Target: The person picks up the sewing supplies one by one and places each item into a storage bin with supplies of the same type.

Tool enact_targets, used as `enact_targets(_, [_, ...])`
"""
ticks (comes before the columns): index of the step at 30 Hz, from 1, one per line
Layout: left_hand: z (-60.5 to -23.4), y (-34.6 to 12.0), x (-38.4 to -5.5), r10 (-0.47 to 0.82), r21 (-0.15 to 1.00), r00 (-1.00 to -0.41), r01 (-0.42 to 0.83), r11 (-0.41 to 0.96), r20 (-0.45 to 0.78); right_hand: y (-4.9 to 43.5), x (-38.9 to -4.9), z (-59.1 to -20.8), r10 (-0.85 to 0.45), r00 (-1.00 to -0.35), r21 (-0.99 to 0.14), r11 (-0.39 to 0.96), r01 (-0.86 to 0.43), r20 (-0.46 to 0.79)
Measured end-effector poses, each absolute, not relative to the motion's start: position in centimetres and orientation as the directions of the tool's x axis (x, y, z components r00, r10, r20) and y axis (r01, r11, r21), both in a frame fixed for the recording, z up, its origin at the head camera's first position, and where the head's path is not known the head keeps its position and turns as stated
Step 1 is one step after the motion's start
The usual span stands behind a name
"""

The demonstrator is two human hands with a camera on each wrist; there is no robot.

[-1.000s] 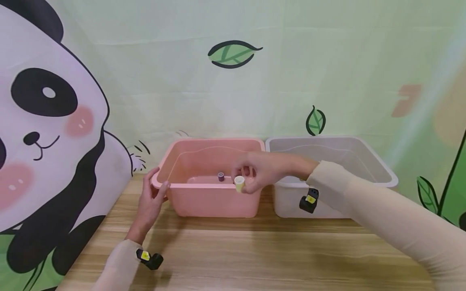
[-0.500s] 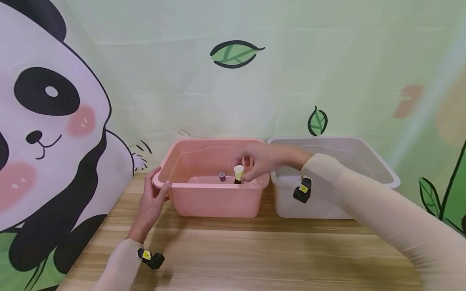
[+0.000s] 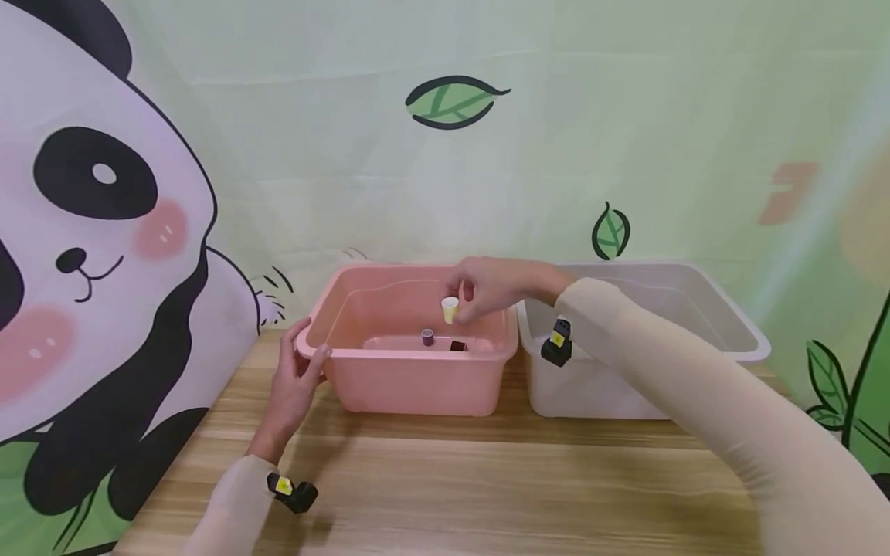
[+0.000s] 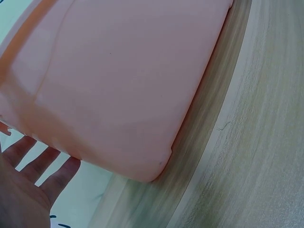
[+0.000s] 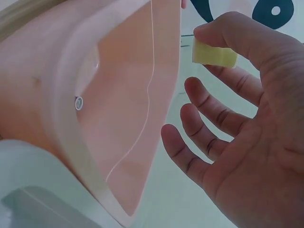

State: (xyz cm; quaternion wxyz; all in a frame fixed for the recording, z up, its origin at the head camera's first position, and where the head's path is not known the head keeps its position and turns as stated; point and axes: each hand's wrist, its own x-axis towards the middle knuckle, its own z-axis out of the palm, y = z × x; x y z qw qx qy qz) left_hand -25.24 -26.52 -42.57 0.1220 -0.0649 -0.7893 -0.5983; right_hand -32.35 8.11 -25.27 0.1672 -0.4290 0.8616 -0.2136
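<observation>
My right hand (image 3: pixel 487 286) pinches a small pale-yellow cup-shaped piece (image 3: pixel 450 310) with a white top, between thumb and forefinger. In the head view it overlaps the right part of the pink bin (image 3: pixel 410 386). The right wrist view shows the yellow piece (image 5: pixel 214 53) between the fingertips, with the other fingers loosely bent below it. My left hand (image 3: pixel 295 378) holds the pink bin at its front left corner, thumb at the rim and fingers along the left side. Inside the bin lie a small purple ring-topped piece (image 3: pixel 427 337) and a dark brown piece (image 3: pixel 458 346), partly hidden by the front rim.
A light grey bin (image 3: pixel 598 390) stands close at the pink bin's right, partly covered by my right forearm. Both stand on a wood-grain table (image 3: pixel 445 479). Behind them hangs a green backdrop (image 3: pixel 334 154) printed with a panda and leaves.
My right hand has risen and shifted back with the yellow piece, away from the front rim. The dark brown piece has come into view beneath it. The left hand keeps its hold.
</observation>
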Motion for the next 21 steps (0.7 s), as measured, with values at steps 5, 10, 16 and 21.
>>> enact_targets(5, [-42.5, -26.5, -25.2, -0.037, 0.928, -0.960, 0.256, 0.270, 0.276, 7.6, -33.7, -25.5, -0.790, -0.605, -0.514, 0.563, -0.647, -0.105])
enact_targets(10, [-42.4, -26.5, -25.2, -0.042, 0.928, -0.961, 0.251, 0.275, 0.272, 7.0, -34.7, -25.8, -0.774, -0.625, -0.531, 0.574, -0.623, -0.104])
enact_targets(16, [-42.4, -26.5, -25.3, -0.047, 0.930, -0.964, 0.238, 0.280, 0.261, 6.5, -35.6, -26.0, -0.769, -0.633, -0.555, 0.567, -0.609, -0.091])
enact_targets(21, [-42.3, -26.5, -25.2, -0.044, 0.932, -0.965, 0.239, 0.273, 0.260, 6.0, -36.4, -26.3, -0.755, -0.650, -0.570, 0.574, -0.588, -0.090])
